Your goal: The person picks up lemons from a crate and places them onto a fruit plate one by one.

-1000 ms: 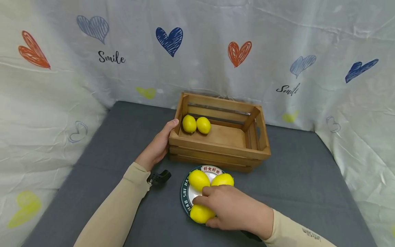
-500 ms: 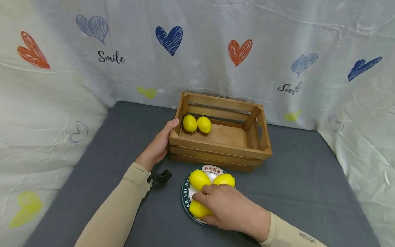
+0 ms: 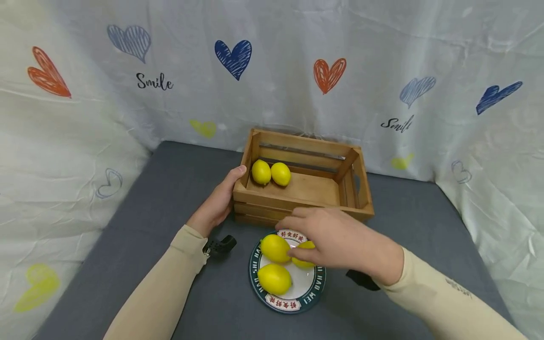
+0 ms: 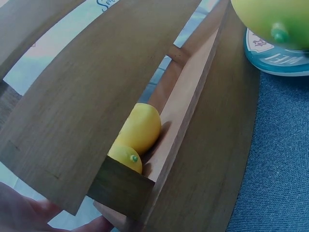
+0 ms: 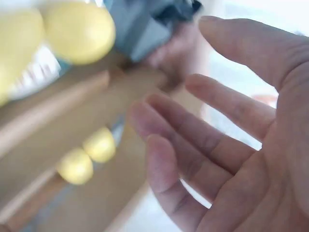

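Observation:
My left hand point(image 3: 217, 203) grips the left end of a slatted wooden crate point(image 3: 293, 200), its thumb on the top edge. Inside, two yellow lemons point(image 3: 271, 174) lie side by side in the left corner. Before the crate stands a round plate point(image 3: 312, 300) with a dark green lettered rim. It bears three lemons: one at the back left point(image 3: 275, 248), one at the front left point(image 3: 274, 279), and one at the right point(image 3: 302, 258), partly covered by my hand. Over the plate's back right, my right hand point(image 3: 340, 238) holds nothing; the right wrist view shows its fingers point(image 5: 207, 140) spread and relaxed.
A dark grey cloth point(image 3: 191, 293) covers the table. Behind it and at both sides hangs a pale curtain point(image 3: 276, 28) printed with hearts and "Smile". The crate's back stands close to the curtain. Black wrist straps point(image 3: 221, 244) show on both arms.
My right hand has let go of the front lemon and lifted away, up and to the right toward the crate. That lemon now rests on the plate's front left. My left hand stays put.

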### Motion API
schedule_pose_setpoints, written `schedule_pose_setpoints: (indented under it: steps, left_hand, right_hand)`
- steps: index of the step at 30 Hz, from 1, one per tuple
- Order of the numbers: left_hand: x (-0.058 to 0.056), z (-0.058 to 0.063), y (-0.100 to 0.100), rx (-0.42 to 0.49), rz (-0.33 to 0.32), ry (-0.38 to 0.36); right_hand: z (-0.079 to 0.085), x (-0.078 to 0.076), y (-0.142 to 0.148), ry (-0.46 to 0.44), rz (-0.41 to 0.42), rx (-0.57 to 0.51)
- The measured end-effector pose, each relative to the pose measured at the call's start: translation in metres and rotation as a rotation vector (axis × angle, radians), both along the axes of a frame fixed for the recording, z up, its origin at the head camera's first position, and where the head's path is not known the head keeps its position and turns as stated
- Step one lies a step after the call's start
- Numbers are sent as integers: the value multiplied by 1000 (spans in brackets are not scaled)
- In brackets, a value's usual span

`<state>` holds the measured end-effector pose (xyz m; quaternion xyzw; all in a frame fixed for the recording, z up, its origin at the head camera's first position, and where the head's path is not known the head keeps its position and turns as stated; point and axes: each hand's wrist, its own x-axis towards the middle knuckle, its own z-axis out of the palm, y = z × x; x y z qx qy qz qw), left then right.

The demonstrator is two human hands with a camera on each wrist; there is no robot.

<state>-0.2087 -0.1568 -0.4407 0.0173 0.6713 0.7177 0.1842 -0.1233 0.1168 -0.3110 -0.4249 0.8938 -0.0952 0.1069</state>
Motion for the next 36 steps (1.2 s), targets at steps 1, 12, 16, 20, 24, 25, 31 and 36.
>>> schedule_pose_setpoints:
  steps: [1,12,16,20,24,25,31,36]
  left_hand:
    - [0,-1,-1,-1,0,-2]
    - [8,-5,-7,-25,10,-44]
    - [11,-6,-8,-20,6,-35]
    - [13,-7,-10,-26,12,-29]
    - [14,-5,-11,-33,10,-16]
    - [14,-5,-11,-34,6,-10]
    - [11,0,-8,-42,-20,35]
    - [8,2,-7,-46,-19,43]
  right_hand:
    - [8,-7,-1,12,0,-12]
    - [31,-89,-15,6,-93,-14]
    - [15,-119,-26,-40,-92,35]
    - [-1,-142,-40,-86,-92,131]
    - [-11,-159,-50,-118,-90,229]
    - [-13,-163,-52,-123,-94,245]
    - [-23,-181,-55,-138,-129,305]
    - [-30,-191,-61,-151,-141,346]
